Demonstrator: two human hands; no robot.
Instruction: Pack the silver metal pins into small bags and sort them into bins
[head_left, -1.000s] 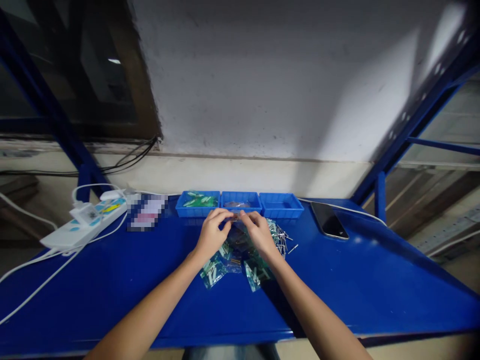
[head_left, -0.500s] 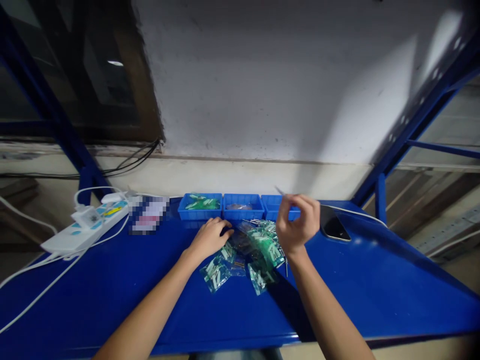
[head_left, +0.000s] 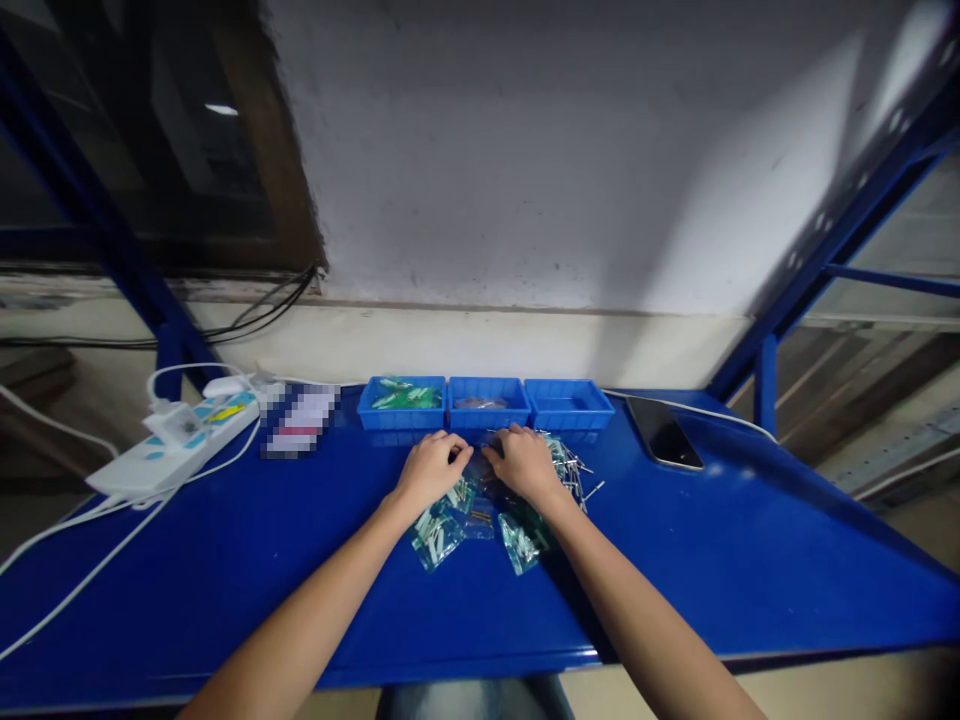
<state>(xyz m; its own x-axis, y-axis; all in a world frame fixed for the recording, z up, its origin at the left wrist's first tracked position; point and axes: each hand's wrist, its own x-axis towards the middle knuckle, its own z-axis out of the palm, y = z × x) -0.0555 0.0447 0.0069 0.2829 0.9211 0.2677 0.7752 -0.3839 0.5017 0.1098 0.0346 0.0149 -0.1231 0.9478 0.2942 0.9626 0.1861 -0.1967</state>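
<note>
My left hand [head_left: 433, 468] is at the left side of a pile of small bags, its thumb and fingers curled together. Opposite it, my right hand [head_left: 526, 464] reaches over the pile with bent fingers, the two sets of fingertips close to each other. Whatever lies between the fingertips is too small or hidden to name. Below the hands are green-tinted bags of white pieces [head_left: 436, 540], another such bag [head_left: 519, 545], and a clear bag with brass-coloured pins [head_left: 480, 520]. Loose thin metal rods [head_left: 576, 468] are scattered beside my right hand, which covers part of the pile.
Behind the pile stand three blue trays: the left tray [head_left: 367, 412] holds green bags, the middle tray [head_left: 489, 418] clear bags, and the right tray [head_left: 568, 412] shows a bare bottom. A phone [head_left: 666, 435] lies right. A power strip [head_left: 169, 450] with cables is left.
My right hand has come down and left from in front of the right tray to the pile. The thin piece it was pinching no longer shows. My left hand's fingers have drawn closer together.
</note>
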